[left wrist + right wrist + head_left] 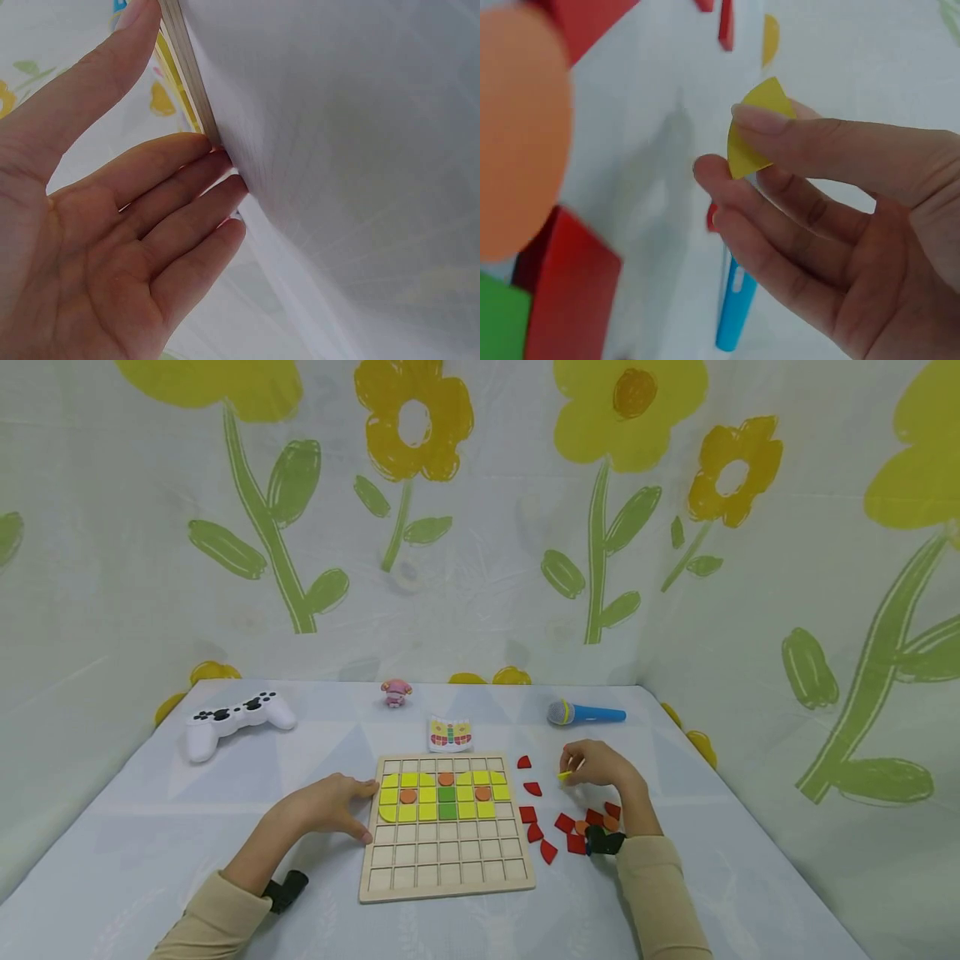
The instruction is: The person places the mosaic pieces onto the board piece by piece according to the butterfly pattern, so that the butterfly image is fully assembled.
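A wooden grid board (448,892) lies on the table, its upper rows holding yellow pieces, a green pair and orange discs. My left hand (324,808) is at the board's left side, thumb and fingertips spread along the rim. In the left wrist view, the fingers of that hand (127,225) are fairly straight and meet the board's edge (187,75). Right of the board, above the table, my right hand (597,765) pinches a yellow quarter-circle piece (564,775). Thumb and index finger grip this yellow piece (763,97) in the right wrist view.
Red quarter-circle pieces (548,852), red squares (565,822) and orange discs (611,823) are scattered right of the board. Behind it stands a butterfly pattern card (450,735). Farther out are a white game controller (240,722), a pink figurine (396,693) and a blue microphone (596,714).
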The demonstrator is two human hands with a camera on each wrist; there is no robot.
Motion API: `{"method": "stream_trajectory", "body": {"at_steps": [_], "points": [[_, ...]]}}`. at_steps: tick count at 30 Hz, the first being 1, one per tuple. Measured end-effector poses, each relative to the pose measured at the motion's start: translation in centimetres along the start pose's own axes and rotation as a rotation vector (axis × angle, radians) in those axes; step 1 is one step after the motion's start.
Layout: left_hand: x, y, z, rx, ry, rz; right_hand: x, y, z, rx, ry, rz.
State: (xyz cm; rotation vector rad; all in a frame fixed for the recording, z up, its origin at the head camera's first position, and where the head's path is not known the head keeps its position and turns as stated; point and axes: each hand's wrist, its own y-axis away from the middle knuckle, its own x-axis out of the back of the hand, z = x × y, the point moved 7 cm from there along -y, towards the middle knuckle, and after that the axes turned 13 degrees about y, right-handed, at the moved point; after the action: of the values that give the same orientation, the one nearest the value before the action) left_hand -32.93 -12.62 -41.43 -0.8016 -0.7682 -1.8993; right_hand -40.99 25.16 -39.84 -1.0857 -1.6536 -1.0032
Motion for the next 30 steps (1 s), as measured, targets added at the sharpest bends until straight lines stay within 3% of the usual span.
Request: {"method": "stream_trajectory", "body": {"at_steps": [7, 14, 21, 30], "points": [[0.0, 0.0, 0.0, -0.006, -0.005, 0.002, 0.6, 0.4, -3.4, 0.162, -0.003, 0.0], [0.0, -0.1, 0.0, 0.001, -0.005, -0.004, -0.2, 0.7, -7.0, 0.275, 0.009, -0.038], [0.1, 0.0, 0.1, 0.0, -0.005, -0.003, -1.5, 1.0, -9.8, 0.333, 0.011, -0.104], [0.0, 0.0, 0.1, -0.007, -0.004, -0.004, -2.9, 0.6, -11.0, 0.346, 0.062, -0.116]]}}
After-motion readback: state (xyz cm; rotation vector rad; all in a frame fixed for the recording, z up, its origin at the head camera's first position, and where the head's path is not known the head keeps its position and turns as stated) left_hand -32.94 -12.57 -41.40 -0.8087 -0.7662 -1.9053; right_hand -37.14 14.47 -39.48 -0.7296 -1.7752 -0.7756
